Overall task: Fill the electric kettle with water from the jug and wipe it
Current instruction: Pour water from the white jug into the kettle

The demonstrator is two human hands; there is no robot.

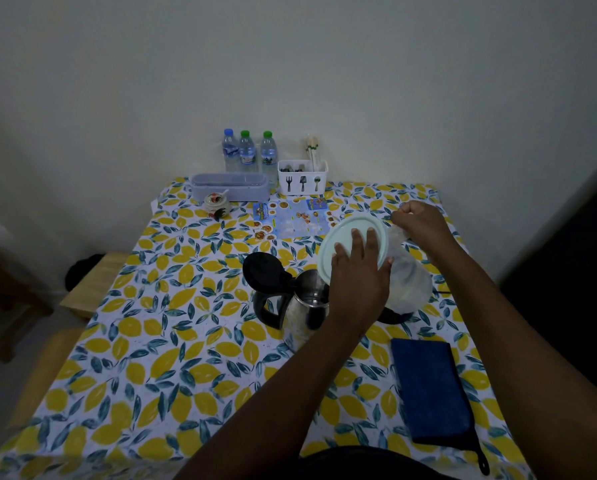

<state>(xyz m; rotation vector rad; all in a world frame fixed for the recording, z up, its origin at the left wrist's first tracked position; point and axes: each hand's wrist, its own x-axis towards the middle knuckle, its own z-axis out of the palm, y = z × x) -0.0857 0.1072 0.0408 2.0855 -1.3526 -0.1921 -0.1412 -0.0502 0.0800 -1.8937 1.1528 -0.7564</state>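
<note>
Lemon-patterned cloth covers a table (193,358) pushed against a plain pale wall, seen from above in dim light. Right of the frame's centre, a steel electric kettle (299,308) stands with its black lid (263,271) flipped open toward the left and its black handle facing left. A clear plastic jug (409,275) is tipped over the kettle's mouth from the right, its pale round lid (349,244) facing the camera. The left hand (359,271) lies flat against that lid, fingers spread and pressed to it. The right hand (420,221), higher and further right, is closed in a fist at the jug's far side; its grip appears to be on the handle, which is largely hidden. Whether water is flowing cannot be told. A dark round base (392,315) shows beneath the jug, just right of the kettle. In the lower right, a folded blue cloth (428,389) lies flat on the table, well apart from the kettle. Along the top edge of the table stand three water bottles (248,152), a white cutlery caddy (302,178), a grey-lilac oblong container (230,187) and a small ceramic pot (215,202), with a blue printed menu leaflet (292,220) lying just in front of the caddy.
</note>
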